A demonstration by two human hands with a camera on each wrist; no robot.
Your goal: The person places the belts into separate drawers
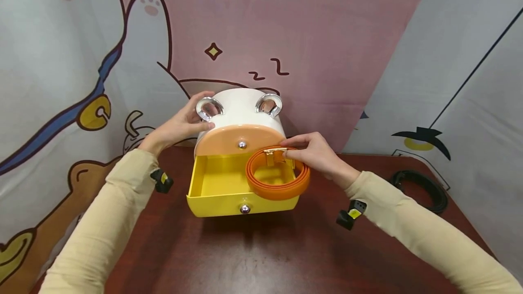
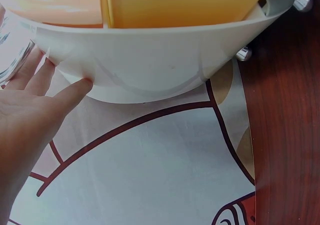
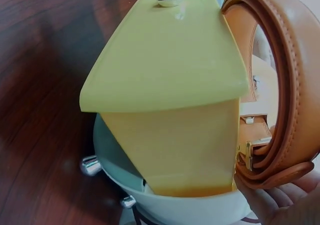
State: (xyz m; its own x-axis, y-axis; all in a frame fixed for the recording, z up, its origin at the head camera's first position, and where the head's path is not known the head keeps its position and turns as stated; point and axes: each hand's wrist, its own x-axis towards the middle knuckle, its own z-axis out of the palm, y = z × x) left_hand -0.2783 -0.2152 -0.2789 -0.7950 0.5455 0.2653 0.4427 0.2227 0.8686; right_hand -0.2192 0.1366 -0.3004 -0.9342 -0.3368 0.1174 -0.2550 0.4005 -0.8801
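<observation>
A white box [image 1: 239, 108] with two round chrome ears stands at the back of the table. Its yellow lower drawer [image 1: 216, 204] is pulled out, while the peach upper drawer [image 1: 216, 142] is closed. Against the box's left side rests my left hand [image 1: 180, 124], fingers and thumb extended and spread; the left wrist view shows fingertips [image 2: 82, 84] touching the white wall. My right hand [image 1: 318, 154] pinches a coiled orange belt [image 1: 279, 192] by its gold buckle end [image 1: 275, 150]. The coil hangs over the yellow drawer's right part. Some right fingers are hidden behind the belt in the right wrist view.
A dark coiled belt-like strap [image 1: 437, 194] lies at the table's right. The reddish-brown table [image 1: 253, 257] extends in front of the box. A printed cartoon cloth [image 1: 318, 49] hangs close behind. Chrome feet [image 3: 91, 165] stick out beneath the box.
</observation>
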